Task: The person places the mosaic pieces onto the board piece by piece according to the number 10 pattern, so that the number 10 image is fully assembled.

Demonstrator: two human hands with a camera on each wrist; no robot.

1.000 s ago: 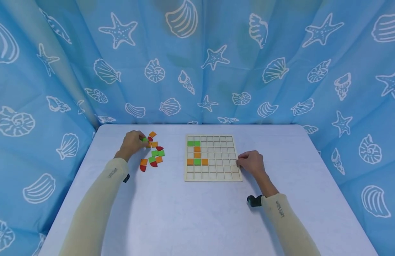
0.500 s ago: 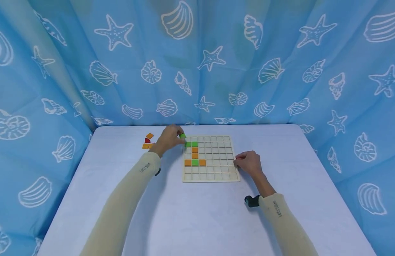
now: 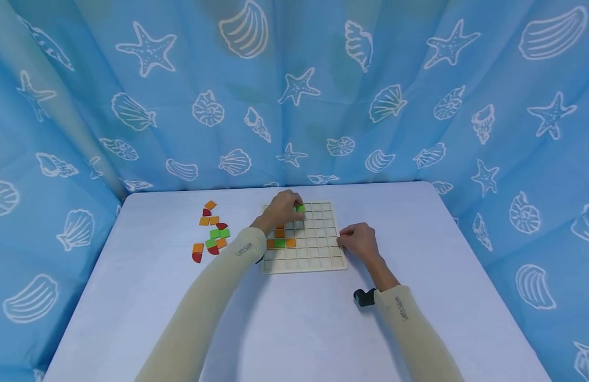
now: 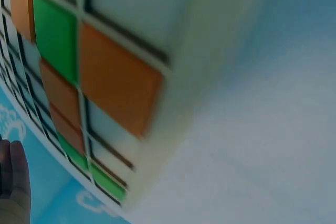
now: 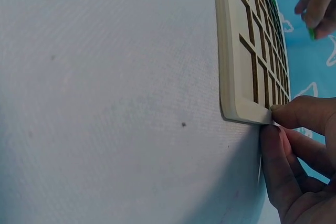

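Partly, left hand (image 3: 281,209) pinching tile (image 3: 300,208) hides board (image 3: 313,240).

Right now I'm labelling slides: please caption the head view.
Left hand pinches a green tile over a gridded board; right hand grips its edge.

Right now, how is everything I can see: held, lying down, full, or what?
Board: lying flat, only partly filled
Green tile: held over the board
Left hand: pinching that green tile
Right hand: gripping the board's edge
Loose tiles: lying scattered, some touching
Curtain: hanging in folds
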